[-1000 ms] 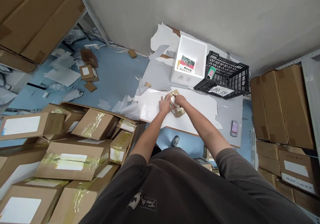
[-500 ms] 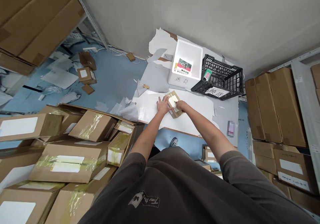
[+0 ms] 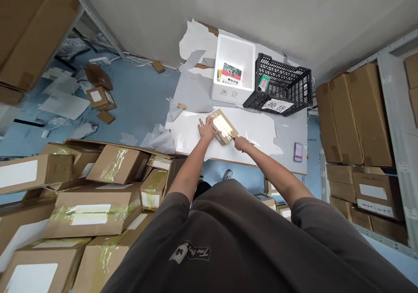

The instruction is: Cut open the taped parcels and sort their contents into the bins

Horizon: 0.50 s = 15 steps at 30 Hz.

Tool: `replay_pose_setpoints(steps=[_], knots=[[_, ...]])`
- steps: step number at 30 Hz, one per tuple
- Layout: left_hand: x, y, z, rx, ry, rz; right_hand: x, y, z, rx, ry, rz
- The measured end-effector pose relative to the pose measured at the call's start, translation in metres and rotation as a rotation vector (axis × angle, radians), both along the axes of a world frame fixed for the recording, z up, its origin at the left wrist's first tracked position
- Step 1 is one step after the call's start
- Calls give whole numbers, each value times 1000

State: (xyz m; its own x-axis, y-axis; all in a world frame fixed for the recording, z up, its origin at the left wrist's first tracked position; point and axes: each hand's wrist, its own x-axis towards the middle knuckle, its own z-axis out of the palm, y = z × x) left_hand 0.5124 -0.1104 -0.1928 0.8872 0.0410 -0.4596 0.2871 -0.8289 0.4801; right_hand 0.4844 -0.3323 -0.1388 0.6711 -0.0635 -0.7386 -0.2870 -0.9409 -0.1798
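Head view: I see my left hand pressed flat and open on the taped box, mid-table near the front edge. Right hand is closed at the box's corner, maybe gripping a cutter; box looks unopened.

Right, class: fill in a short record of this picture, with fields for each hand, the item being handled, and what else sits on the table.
Left hand: left hand lies flat, fingers spread, against the small taped parcel.
Right hand: right hand is closed, at the parcel's near corner; whether it holds a tool cannot be told.
Parcel: brown cardboard, shiny tape on top, lying on the table.
Behind it: white foam box and black crate, side by side.
Also on table: phone.
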Motion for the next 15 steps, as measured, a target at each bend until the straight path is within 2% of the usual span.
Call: replay_pose_setpoints(steps=[3, 6, 8, 11, 15], knots=[[2, -3, 6, 113, 63, -47, -7, 2, 8, -136, 71, 201], [1, -4, 12, 182, 89, -79, -16, -1, 15, -155, 65, 296], [1, -5, 15, 197, 95, -90, -26, -13, 20, -161, 64, 320], [2, -8, 19, 208, 106, -92, -42, -48, 26, -156, 103, 238], [5, -12, 22, 246, 102, -100, -41, -89, 23, -12, -40, -20]])
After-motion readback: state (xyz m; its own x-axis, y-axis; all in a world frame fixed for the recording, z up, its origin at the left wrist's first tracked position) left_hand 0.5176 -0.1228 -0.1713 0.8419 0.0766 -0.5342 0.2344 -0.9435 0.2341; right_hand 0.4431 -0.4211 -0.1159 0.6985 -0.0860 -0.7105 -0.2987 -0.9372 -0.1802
